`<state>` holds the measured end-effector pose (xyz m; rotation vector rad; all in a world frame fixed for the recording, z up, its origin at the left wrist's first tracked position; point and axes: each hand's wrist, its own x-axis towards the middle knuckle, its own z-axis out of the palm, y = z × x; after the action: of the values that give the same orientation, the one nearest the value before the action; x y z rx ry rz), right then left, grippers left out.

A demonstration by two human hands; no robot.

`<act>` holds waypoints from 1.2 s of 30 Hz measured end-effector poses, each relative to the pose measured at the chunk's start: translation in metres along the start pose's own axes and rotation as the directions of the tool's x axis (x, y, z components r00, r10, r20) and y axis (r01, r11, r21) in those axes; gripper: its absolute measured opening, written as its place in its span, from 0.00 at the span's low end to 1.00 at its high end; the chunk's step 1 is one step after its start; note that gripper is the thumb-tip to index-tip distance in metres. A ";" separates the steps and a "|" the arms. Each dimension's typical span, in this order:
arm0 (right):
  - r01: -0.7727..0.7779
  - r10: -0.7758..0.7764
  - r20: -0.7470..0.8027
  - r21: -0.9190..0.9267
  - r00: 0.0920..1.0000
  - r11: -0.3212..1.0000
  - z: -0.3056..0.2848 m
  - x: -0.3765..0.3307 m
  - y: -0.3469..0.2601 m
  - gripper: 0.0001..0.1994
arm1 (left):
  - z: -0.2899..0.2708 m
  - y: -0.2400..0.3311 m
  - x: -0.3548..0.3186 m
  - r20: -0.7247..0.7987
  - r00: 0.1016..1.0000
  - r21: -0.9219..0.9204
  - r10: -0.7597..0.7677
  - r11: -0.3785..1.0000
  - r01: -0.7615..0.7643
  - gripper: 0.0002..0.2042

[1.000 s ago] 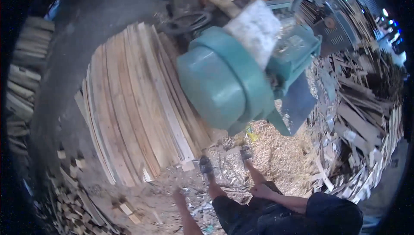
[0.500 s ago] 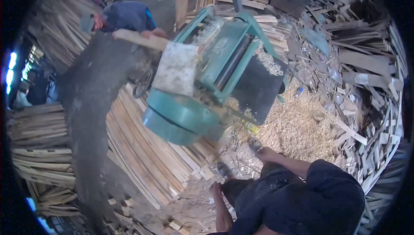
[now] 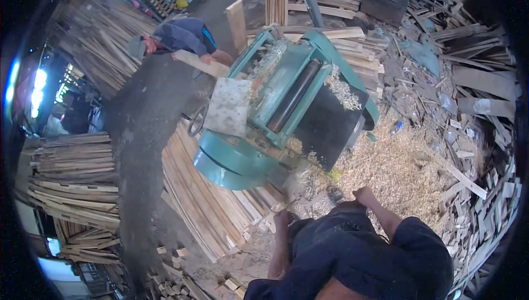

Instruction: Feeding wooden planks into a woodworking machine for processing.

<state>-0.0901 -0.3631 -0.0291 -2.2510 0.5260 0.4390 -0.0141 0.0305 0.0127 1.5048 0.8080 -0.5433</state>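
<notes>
The person's left hand [image 3: 284,218] is hanging low beside the stacked planks [image 3: 212,201], and the right hand [image 3: 365,194] is hovering over the sawdust [image 3: 397,168]; neither is visibly holding anything, though I cannot tell how far either is spread. The green planer [image 3: 286,107] is standing just beyond both hands. A co-worker [image 3: 176,38] is leaning over a board [image 3: 201,64] at its far end; I judge it could shoot out towards the near side.
</notes>
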 end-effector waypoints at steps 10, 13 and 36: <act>-0.089 0.082 0.074 0.085 0.994 0.992 -0.001 -0.002 -0.030 0.20 | 0.018 -0.030 0.016 0.563 0.661 0.728 0.496 0.082 -0.681 0.10; -0.045 0.041 0.051 0.093 0.998 0.995 -0.008 -0.005 -0.037 0.22 | 0.027 -0.015 0.005 0.317 0.898 0.429 0.306 0.798 -0.423 0.11; -0.041 0.019 0.116 0.195 0.993 0.980 0.004 0.019 -0.037 0.20 | 0.028 -0.006 0.003 0.105 0.994 0.134 0.028 0.990 -0.042 0.09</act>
<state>-0.0561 -0.3417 -0.0182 -2.0181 0.5214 0.5047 -0.0130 0.0038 0.0037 1.5995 0.6747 -0.6553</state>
